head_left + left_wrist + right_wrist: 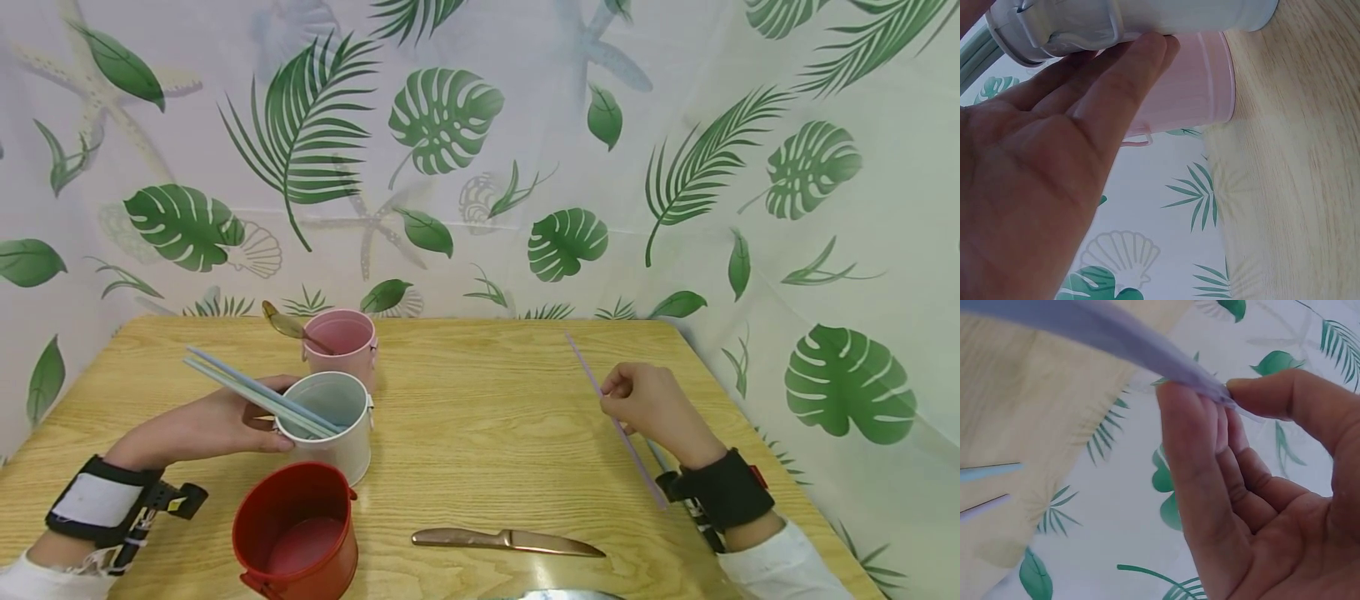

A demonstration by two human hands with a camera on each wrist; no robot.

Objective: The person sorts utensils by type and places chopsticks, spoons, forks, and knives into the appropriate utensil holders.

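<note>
My left hand [217,429] holds the white bucket [348,454] by its left side, thumb on the near side and fingers behind. Pale green and blue straws [258,392] lean out of that bucket toward the left. In the left wrist view, the fingers [1116,94] lie along the wall of the white bucket [1179,15], with the pink bucket [1191,87] beyond. Over the right part of the table, my right hand [660,412] pinches a lilac straw [1129,344] between thumb and fingertips. Another blue straw [991,471] and a purple straw [985,507] show in the right wrist view.
A red bucket [341,550] stands in front of the white one. Behind is the pink bucket [348,364] with an amber-coloured spoon [283,320] in it. A copper-coloured knife [510,541] lies near the front, above a partly visible shiny rim [558,595]. A leaf-print cloth [480,192] hangs behind the table.
</note>
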